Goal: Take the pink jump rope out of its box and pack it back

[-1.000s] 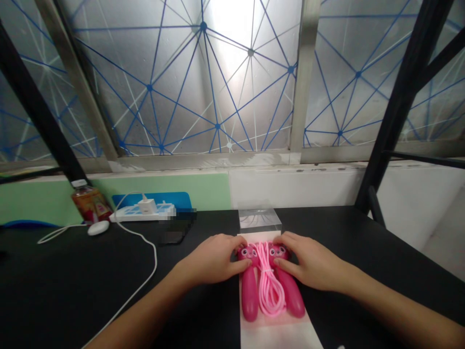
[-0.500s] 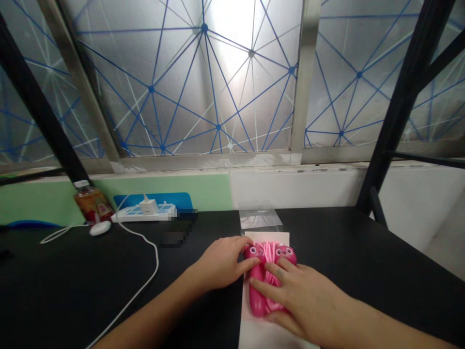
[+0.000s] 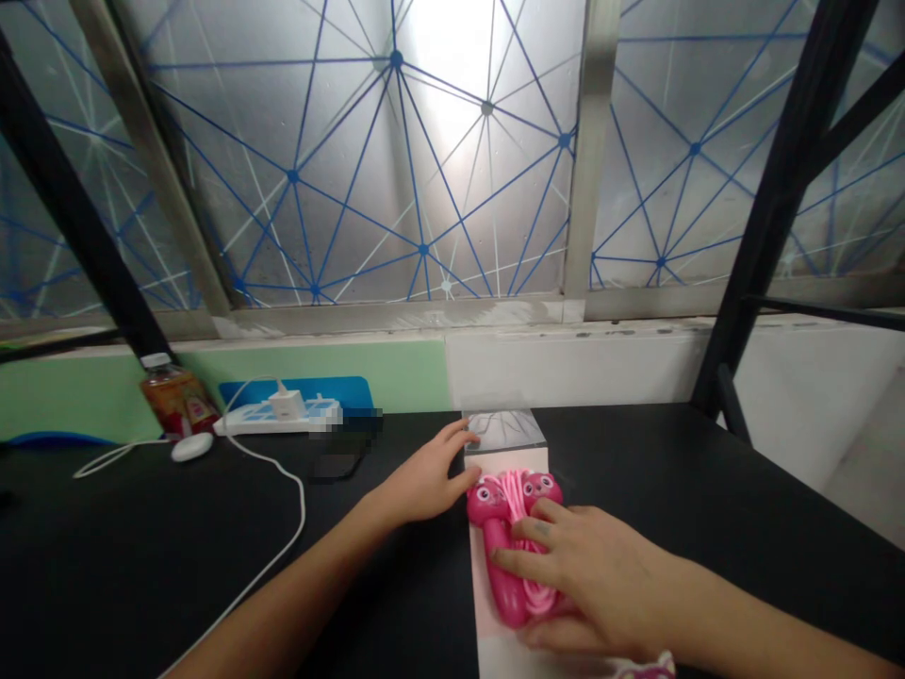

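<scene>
Pink jump rope (image 3: 516, 492), coiled between its 2 handles (image 3: 504, 573), lies on a pale strip (image 3: 493, 653) over the black table (image 3: 679, 467). My right hand (image 3: 600, 575) covers part of it, fingers splayed across coil and handles; whether they pinch, I cannot tell. My left hand (image 3: 428, 479) is spread at the strip's left edge: fingertips by the clear plastic (image 3: 507, 432), thumb just beside 1 handle's head. Power strip (image 3: 247, 417) at back left.

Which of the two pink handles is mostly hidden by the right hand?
The right handle: mainly its animal-face head shows beyond the right hand. The left handle shows most of its length.
</scene>
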